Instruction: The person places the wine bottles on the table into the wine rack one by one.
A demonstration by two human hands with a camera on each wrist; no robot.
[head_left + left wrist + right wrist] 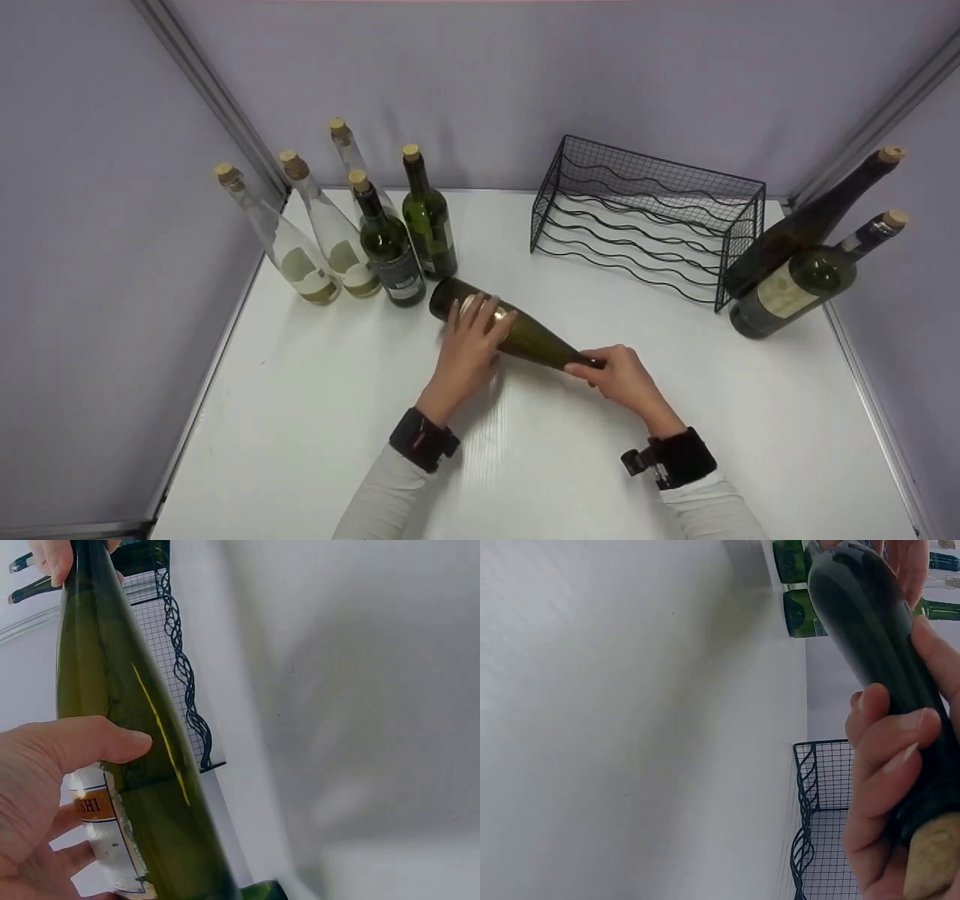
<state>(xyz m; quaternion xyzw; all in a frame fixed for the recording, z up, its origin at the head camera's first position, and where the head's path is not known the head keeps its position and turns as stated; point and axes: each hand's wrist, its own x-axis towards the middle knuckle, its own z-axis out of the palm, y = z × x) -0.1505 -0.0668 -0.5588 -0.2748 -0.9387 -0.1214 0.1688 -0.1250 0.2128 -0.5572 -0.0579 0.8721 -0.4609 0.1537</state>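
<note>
A green wine bottle (536,337) lies slanted in front of me, its base toward the far left and its neck toward me on the right. My left hand (470,341) grips the body over the label, and the thumb (112,744) presses along the glass in the left wrist view. At the other end my right hand (619,379) holds the neck, fingers curled round it. A cork (932,859) plugs the mouth in the right wrist view. Part of the white and orange label (112,832) shows between the left fingers.
A black wire wine rack (630,225) stands at the back right. Two corked bottles (787,292) are upright beside its right end. Several corked bottles, clear (300,262) and green (390,255), stand at the back left, near the held bottle's base.
</note>
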